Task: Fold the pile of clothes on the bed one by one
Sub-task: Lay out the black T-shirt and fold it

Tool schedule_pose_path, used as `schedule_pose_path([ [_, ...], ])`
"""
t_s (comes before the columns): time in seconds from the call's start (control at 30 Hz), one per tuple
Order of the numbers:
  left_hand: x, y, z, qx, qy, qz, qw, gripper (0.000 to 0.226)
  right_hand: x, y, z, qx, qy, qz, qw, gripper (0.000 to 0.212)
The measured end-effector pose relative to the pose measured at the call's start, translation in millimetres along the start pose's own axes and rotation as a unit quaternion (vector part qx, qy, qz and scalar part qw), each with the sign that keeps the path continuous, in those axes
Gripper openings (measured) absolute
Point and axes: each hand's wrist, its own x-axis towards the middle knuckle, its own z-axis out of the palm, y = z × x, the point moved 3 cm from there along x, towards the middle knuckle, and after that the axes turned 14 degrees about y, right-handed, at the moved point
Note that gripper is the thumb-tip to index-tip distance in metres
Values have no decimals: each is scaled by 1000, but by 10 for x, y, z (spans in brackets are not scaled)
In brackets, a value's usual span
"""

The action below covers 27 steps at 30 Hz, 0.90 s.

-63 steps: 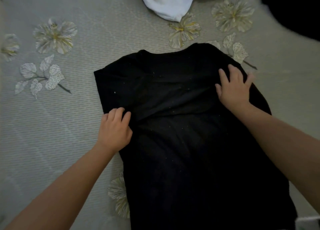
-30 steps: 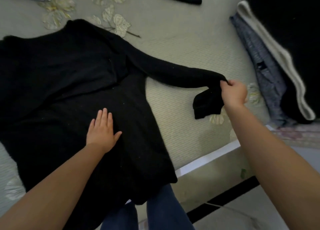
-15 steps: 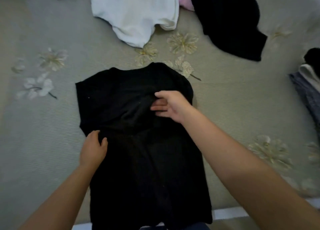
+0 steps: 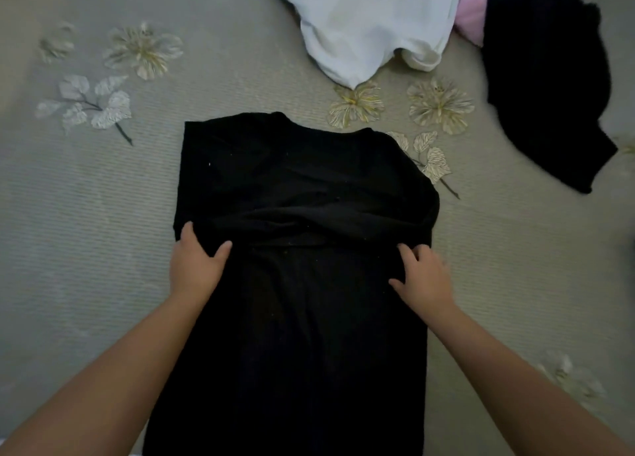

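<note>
A black long-sleeved shirt [image 4: 302, 318] lies flat on the bed, collar away from me, with both sleeves folded across its chest. My left hand [image 4: 197, 266] grips the shirt's left edge just below the folded sleeves, thumb on top and the other fingers mostly hidden. On the right edge at the same height, my right hand [image 4: 422, 278] has its fingers bent into the fabric. The lower hem runs out of view at the bottom.
The beige flower-patterned bedspread [image 4: 86, 249] lies under everything. A crumpled white garment [image 4: 371, 22], a bit of pink cloth [image 4: 472, 15] and another black garment [image 4: 546, 87] lie at the far right of the bed.
My right hand brought the right sleeve in from the side and laid it across the chest, then moved to the shirt's right edge. My left hand stayed at the left edge.
</note>
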Motion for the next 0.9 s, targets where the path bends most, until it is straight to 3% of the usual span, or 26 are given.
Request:
schedule_pose_path([
  [0.1, 89, 0, 38, 6, 10, 5, 1000, 43, 35, 16, 157, -41, 12, -13, 999, 64],
  [0.17, 145, 39, 10, -15, 16, 21, 1000, 30, 88, 58, 133, -24, 70, -15, 997, 56],
  [0.23, 218, 142, -38, -65, 8, 32, 997, 26, 145, 111, 53, 7, 138, -18, 990, 48],
  [0.33, 316, 404, -73, -118, -18, 62, 991, 19, 198, 122, 4, -40, 140, -47, 988, 50],
  [0.43, 365, 648, -109, -137, -18, 94, 986, 18, 247, 89, -47, -46, 209, -71, 974, 52],
  [0.57, 442, 836, -250, -113, 9, 143, 983, 22, 375, 130, -115, 17, 269, -53, 962, 32],
  [0.67, 577, 983, -435, -179, 64, 124, 974, 23, 406, 305, -217, 150, 318, 2, 936, 22],
  [0.8, 693, 1236, -525, -241, 167, 141, 946, 27, 287, 643, -396, 270, 357, 174, 877, 37],
  [0.87, 597, 1216, -416, -225, 178, 137, 948, 33, 190, 649, -450, 288, 377, 186, 860, 36],
  [0.9, 527, 1124, -316, -197, 164, 127, 958, 34, 133, 607, -446, 265, 386, 157, 870, 33],
])
